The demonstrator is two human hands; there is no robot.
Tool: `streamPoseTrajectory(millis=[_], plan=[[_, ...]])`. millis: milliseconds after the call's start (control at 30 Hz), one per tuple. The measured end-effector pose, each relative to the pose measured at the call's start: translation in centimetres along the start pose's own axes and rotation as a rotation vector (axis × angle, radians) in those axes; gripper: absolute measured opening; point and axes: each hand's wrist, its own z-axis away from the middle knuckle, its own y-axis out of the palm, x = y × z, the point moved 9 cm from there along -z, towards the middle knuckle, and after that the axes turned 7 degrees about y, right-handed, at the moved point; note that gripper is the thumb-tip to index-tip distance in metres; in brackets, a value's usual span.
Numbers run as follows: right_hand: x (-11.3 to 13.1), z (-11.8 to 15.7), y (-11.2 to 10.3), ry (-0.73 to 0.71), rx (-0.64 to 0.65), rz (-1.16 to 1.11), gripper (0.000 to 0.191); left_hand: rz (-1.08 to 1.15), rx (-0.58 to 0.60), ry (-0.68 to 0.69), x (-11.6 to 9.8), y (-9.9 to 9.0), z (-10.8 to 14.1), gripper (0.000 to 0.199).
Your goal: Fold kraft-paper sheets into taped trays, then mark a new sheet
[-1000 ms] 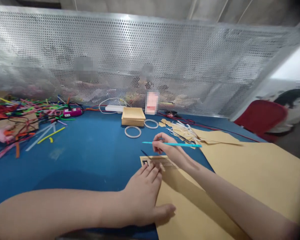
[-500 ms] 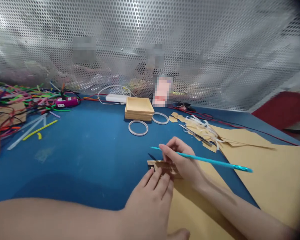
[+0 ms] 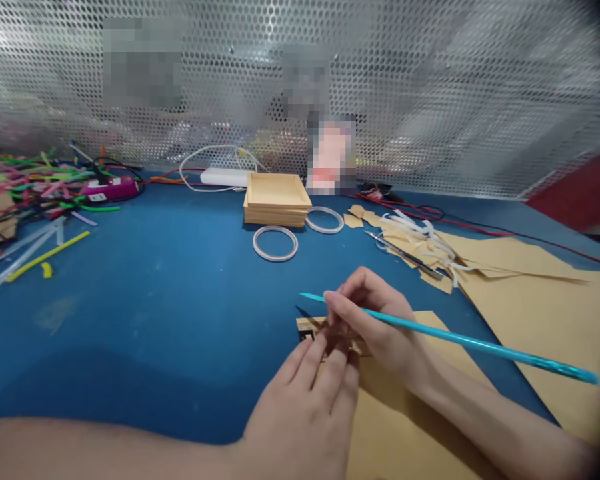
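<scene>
My right hand (image 3: 380, 323) grips a long slim turquoise pencil (image 3: 445, 333) near its pointed end. The point sticks out to the left, above the blue table, and the shiny tail reaches far right. Flat beside it, my left hand (image 3: 310, 400) has its fingers stretched out. Its fingertips press on a small flat strip (image 3: 306, 335) with a dark mark at its left end; the rest of the strip is mostly hidden by both hands. Beneath lies a sheet of brown kraft paper (image 3: 395, 427), its left edge covered by my left hand and arm.
A stack of shallow wooden trays (image 3: 277, 193) stands behind two tape rings, a nearer ring (image 3: 275, 243) and a farther ring (image 3: 325, 220). Tweezers (image 3: 405, 253) lie among paper scraps. More kraft paper (image 3: 575, 327) is at right; coloured pipe cleaners (image 3: 30, 177) heap at left.
The view has shifted, so the background things sit higher. Both hands appear slightly farther right. The pencil's tail reaches farther right and lower; its point stays at about the same spot in view.
</scene>
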Motion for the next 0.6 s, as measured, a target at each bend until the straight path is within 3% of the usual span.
streamPoseTrajectory(millis=[400,600], plan=[[0.83,0.21,0.24,-0.041,-0.011,-0.026,0.03,0.123,0.101,-0.068,0.3,0.14,-0.24,0.092],[1.0,0.15,0.33,-0.058,-0.001,-0.011,0.029,0.128,0.093,-0.065,0.27,0.08,-0.22,0.092]])
